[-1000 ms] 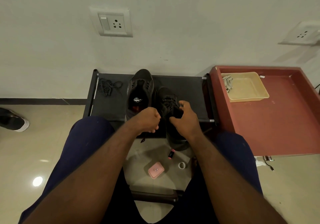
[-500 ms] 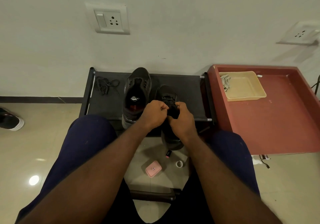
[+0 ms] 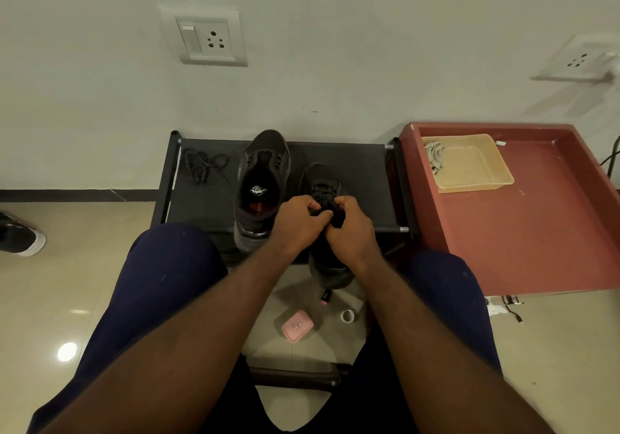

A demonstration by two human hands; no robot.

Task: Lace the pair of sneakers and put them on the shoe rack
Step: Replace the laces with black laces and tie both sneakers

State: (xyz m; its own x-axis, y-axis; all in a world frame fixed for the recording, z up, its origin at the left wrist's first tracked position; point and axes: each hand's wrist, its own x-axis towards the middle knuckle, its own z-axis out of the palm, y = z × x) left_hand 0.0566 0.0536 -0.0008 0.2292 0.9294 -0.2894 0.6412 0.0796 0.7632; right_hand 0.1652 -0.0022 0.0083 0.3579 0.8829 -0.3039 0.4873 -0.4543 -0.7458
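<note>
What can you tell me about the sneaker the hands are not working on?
The idle sneaker is dark grey, fabric-looking, with a paler grey heel. It stands upright on the black shoe rack, toe toward the wall, heel at the near edge. Its eyelets look unlaced; the open mouth shows a white logo and red patch inside.

A: Unlaced sneaker (image 3: 263,178)?
B: Dark grey, upright on the black shoe rack (image 3: 362,178), toe toward the wall.
A: Second sneaker (image 3: 320,175)?
B: Just right of it, black, threaded lace (image 3: 322,192) over the tongue, heel hanging past the rack's front edge.
A: Loose lace (image 3: 201,167)?
B: Black, bunched at the rack's left end.
</note>
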